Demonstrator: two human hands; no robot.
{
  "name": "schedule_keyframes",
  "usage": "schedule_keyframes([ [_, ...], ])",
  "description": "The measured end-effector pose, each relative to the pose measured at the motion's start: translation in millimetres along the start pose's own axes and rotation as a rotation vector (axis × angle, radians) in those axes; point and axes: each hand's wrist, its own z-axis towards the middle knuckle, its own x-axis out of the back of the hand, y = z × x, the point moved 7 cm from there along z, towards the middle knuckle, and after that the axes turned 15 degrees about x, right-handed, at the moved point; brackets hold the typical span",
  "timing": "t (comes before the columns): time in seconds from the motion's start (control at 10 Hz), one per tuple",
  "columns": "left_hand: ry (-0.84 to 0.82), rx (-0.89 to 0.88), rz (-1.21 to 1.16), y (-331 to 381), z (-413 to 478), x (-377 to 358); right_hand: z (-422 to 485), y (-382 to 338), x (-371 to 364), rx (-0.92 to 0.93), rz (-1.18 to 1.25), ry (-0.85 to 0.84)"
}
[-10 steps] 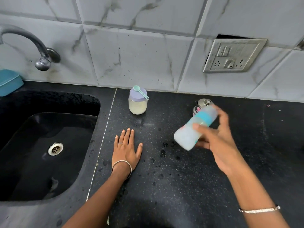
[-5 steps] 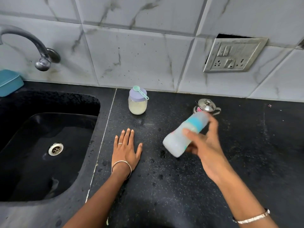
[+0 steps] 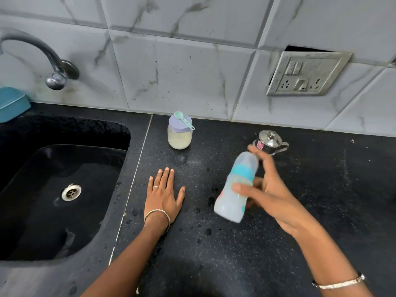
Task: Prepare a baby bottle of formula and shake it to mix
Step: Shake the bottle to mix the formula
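Observation:
My right hand (image 3: 271,194) grips a baby bottle (image 3: 234,189) above the black counter (image 3: 214,254), thumb across its front and fingers behind. The bottle is blurred, holds milky white liquid, has a teal collar and a clear cap, and tilts with its cap up and to the right. My left hand (image 3: 164,195) rests flat on the counter, fingers straight, left of the bottle. A glass jar of pale formula powder (image 3: 179,135) with a lilac lid stands near the wall. A small teal scoop (image 3: 183,120) lies on that lid.
A small steel lidded pot (image 3: 269,142) stands just behind my right hand. A black sink (image 3: 64,189) with a steel tap (image 3: 42,58) fills the left. A teal box (image 3: 11,103) sits at the far left. A switch plate (image 3: 306,73) is on the tiled wall.
The bottle swung left and down, then back toward upright, in my right hand's grip. My left hand has stayed flat on the counter.

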Motion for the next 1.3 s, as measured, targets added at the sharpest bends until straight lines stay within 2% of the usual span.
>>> schedule_keyframes([
  [0.1,-0.003,-0.001,0.005,0,0,-1,8,0,12,0.062,0.222,0.272],
  [0.2,0.005,0.000,0.000,0,-1,2,3,2,-5,0.055,0.123,0.107],
  [0.3,0.011,0.000,-0.012,0,-2,2,-5,0,-20,0.008,-0.012,-0.140],
  [0.4,0.007,0.002,-0.007,0,-1,2,3,-6,0,0.056,0.151,0.162],
  [0.5,0.001,-0.002,0.003,1,-2,1,5,-6,6,0.104,0.214,0.255],
  [0.6,0.003,-0.002,0.004,0,-1,2,-2,-5,-9,0.014,0.036,0.003],
  [0.8,0.015,0.002,0.001,1,-2,2,4,1,12,0.085,0.208,0.326],
  [0.9,0.016,0.002,-0.001,0,-1,2,0,2,-5,-0.038,0.062,0.064],
  [1.0,0.014,0.000,0.001,1,-1,2,-1,5,0,-0.063,0.076,0.109],
  [1.1,0.009,0.002,0.003,0,-1,1,3,9,12,-0.016,0.243,0.316],
  [1.2,0.012,-0.002,0.002,1,-2,2,-1,6,-4,-0.070,0.147,0.125],
  [1.3,0.014,0.001,-0.007,0,-1,2,-4,3,-14,-0.074,0.090,0.038],
])
